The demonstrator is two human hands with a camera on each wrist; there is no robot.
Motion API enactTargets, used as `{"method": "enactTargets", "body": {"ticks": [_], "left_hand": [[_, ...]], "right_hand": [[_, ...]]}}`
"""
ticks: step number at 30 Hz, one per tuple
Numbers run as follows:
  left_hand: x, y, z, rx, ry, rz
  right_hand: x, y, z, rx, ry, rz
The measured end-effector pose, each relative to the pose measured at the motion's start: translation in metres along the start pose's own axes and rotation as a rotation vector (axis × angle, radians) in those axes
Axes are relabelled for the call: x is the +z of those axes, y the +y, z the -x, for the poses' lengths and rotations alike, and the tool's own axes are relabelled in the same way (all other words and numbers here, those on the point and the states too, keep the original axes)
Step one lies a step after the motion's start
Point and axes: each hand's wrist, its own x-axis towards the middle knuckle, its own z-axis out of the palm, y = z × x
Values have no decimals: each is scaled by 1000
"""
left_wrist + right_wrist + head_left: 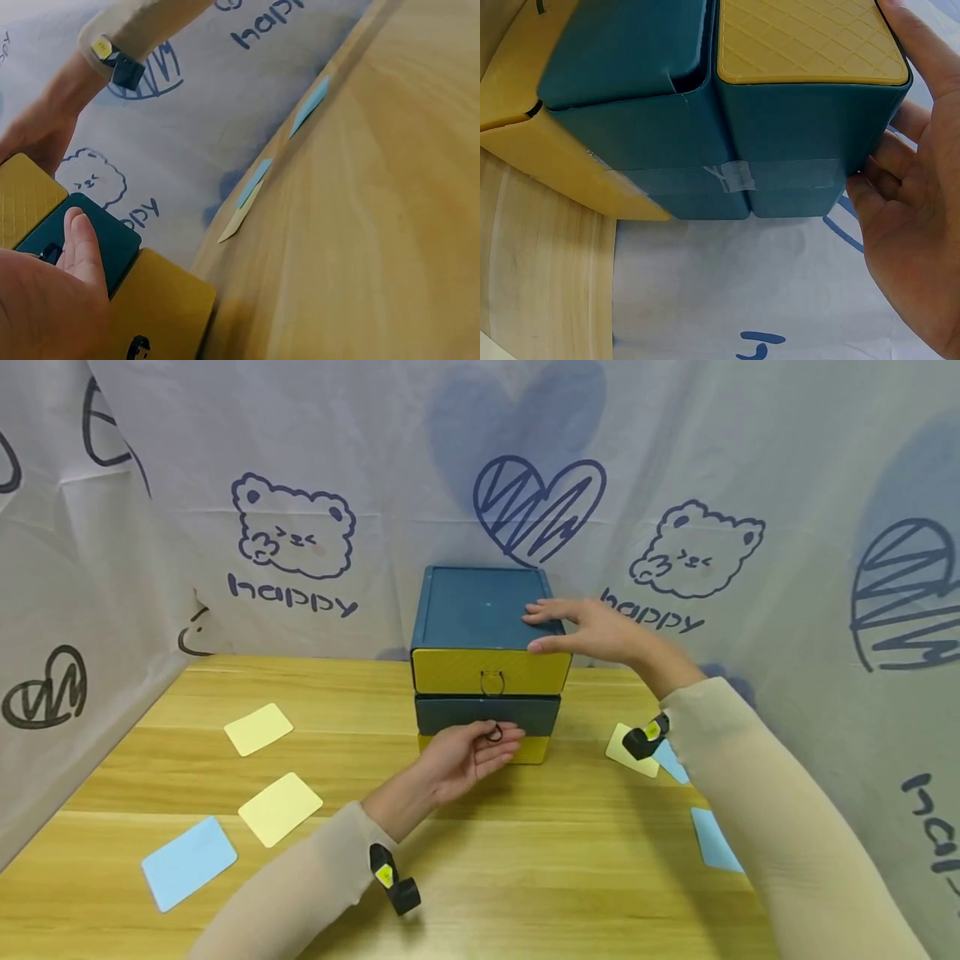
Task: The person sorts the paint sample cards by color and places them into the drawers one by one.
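Observation:
A three-tier drawer box [483, 602] stands on the table, with a blue top, a yellow top drawer front [450, 672], a dark teal middle one [442, 714] and a yellow bottom one [165, 300]. At the middle front, my left hand [461, 764] pinches the small dark pull ring [493, 733] by thumb and index finger; the other fingers extend. My right hand [600, 631] rests along the top's right edge, fingers fairly straight over it. In the right wrist view, the middle drawer [630, 52] protrudes slightly, and clear tape [739, 176] crosses the box's side.
Two yellow cards [258, 729] and a blue card [189, 862] lie on the table at left. To the right are another yellow card [626, 756] and two blue cards [716, 841]. A printed white curtain [397, 485] hangs behind the table [525, 860].

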Motion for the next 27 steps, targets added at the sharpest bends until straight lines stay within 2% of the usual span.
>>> {"method": "enactTargets", "body": {"ticks": [11,27], "left_hand": [[3,-18,36,-36,-78,-66],[16,-52,85,-81,-87,-65]], "right_hand": [[1,0,1,-1,7,4],[2,1,-1,5,9,19]]}}
